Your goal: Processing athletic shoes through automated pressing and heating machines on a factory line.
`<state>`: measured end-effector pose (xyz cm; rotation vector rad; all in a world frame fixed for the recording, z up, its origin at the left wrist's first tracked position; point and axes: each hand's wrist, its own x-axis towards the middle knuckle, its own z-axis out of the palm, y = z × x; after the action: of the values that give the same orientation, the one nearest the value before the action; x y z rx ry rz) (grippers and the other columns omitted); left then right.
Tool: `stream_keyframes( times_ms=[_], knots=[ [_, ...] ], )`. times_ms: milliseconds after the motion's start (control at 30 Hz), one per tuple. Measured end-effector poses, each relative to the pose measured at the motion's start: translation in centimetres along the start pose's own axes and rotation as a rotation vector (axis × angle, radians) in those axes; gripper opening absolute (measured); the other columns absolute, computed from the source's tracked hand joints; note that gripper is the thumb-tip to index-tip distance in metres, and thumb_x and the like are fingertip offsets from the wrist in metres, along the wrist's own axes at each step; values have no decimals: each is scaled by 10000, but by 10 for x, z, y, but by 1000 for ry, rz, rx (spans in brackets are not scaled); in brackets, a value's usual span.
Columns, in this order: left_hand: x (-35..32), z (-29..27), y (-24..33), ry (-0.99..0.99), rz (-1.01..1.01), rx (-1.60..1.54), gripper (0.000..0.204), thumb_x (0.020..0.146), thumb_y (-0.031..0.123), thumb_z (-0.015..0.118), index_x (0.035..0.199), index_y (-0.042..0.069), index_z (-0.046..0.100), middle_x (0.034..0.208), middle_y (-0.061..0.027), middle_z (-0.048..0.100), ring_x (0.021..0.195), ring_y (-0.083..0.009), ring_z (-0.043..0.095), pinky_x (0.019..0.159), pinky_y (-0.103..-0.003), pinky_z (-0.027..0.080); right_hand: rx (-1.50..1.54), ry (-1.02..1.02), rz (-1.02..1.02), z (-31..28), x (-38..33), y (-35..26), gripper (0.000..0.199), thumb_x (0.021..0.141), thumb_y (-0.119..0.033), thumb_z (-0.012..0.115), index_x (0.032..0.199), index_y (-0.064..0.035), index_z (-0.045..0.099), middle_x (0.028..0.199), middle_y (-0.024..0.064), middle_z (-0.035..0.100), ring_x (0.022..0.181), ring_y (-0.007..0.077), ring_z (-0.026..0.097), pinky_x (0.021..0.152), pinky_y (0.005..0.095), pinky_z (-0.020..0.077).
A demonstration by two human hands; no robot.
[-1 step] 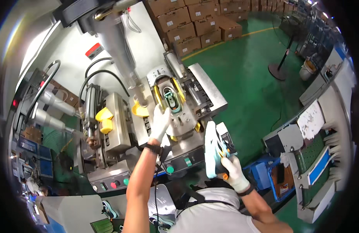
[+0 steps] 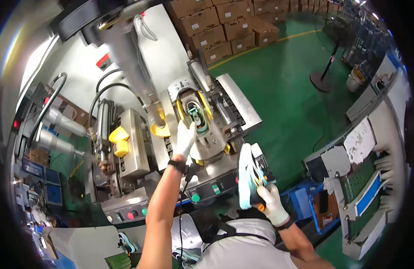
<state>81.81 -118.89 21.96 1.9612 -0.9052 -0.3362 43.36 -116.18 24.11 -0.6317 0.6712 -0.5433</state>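
Note:
My left hand (image 2: 186,138), in a white glove, reaches over the metal press in front of me. Its fingers are stretched out and apart, with the tips beside a shoe-shaped mould cavity flanked by yellow pads (image 2: 180,110). A dark and teal shoe-like piece (image 2: 196,115) sits in that cavity; whether my fingertips touch it I cannot tell. Lower right, my gloved right hand (image 2: 271,204) is closed around a light-blue and white sneaker (image 2: 246,179) with orange bits, tilted on its side. A grey and black part (image 2: 262,165) shows behind it; I cannot tell whether that is a second shoe.
Yellow pads (image 2: 120,141) and a metal block stand left of the mould, below a thick cylinder (image 2: 131,54). Coloured buttons (image 2: 196,197) line the press's front panel. More sneakers (image 2: 126,242) lie lower left. A blue crate (image 2: 321,210) and a rack are at right, stacked cartons (image 2: 211,36) behind.
The sneaker and my right hand have shifted slightly down and to the right. My left hand stays beside the mould, barely moved. The view has tilted a little.

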Motion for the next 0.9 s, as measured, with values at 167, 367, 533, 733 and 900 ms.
stream_keyframes(
  times_ms=[167,367,533,733,900],
  knots=[
    [101,86,-77,83,-196,261,561,861,223,658,1229,-120,411,1167,-363,592,1099,-488,610,966,-479,487,-76,208,-60,-35,-11,3,382,844,-63,641,1214,29,618,1037,26,670,857,94,623,748,274,519],
    [142,42,-102,-99,-199,166,350,906,219,586,1128,-50,558,980,-213,660,979,-338,663,853,-387,509,-109,219,23,-24,4,-8,360,861,-40,642,1216,19,612,1004,27,675,828,86,623,735,260,515],
    [29,-54,-35,-36,-150,-226,292,998,192,542,1196,-13,603,1037,-90,651,892,-177,622,823,-330,506,-237,65,-204,36,46,-28,369,897,-40,609,1258,35,589,1104,53,653,980,120,612,873,306,504],
    [-179,-148,33,-58,-182,-179,340,976,109,526,1284,-34,505,1005,-102,618,873,-189,569,810,-340,487,-377,-253,-38,135,244,-56,220,923,-125,686,1096,6,645,1067,37,659,880,122,643,791,284,530],
    [-335,-172,-14,-148,-523,-141,269,976,160,530,1187,-8,523,848,-101,587,767,-207,578,723,-357,489,-1673,221,-435,164,453,35,426,838,-295,732,1134,-10,619,1068,178,693,983,314,702,806,432,565]
  ],
)
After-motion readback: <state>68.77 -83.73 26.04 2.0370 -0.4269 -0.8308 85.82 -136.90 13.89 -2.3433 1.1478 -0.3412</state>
